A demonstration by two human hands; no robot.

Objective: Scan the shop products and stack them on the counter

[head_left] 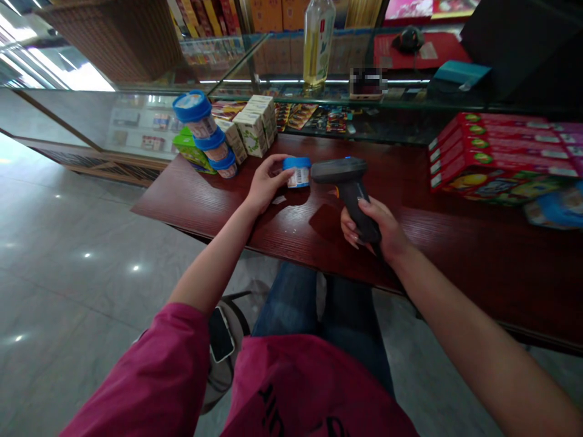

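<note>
My left hand (265, 184) grips a small blue-lidded tub (297, 172) lying on its side on the dark red wooden counter (455, 243). My right hand (371, 229) is wrapped round the handle of a black barcode scanner (345, 182). The scanner's head sits right beside the tub, its nose toward the tub's label. A small scrap of paper (279, 199) lies on the counter just under my left hand.
Three more blue-lidded tubs (204, 130) lean in a stack at the counter's far left, beside green (191, 149) and white cartons (253, 127). Red boxes (501, 155) lie at right. A glass display case (364, 115) carries an oil bottle (319, 42). A phone (221, 334) rests near my lap.
</note>
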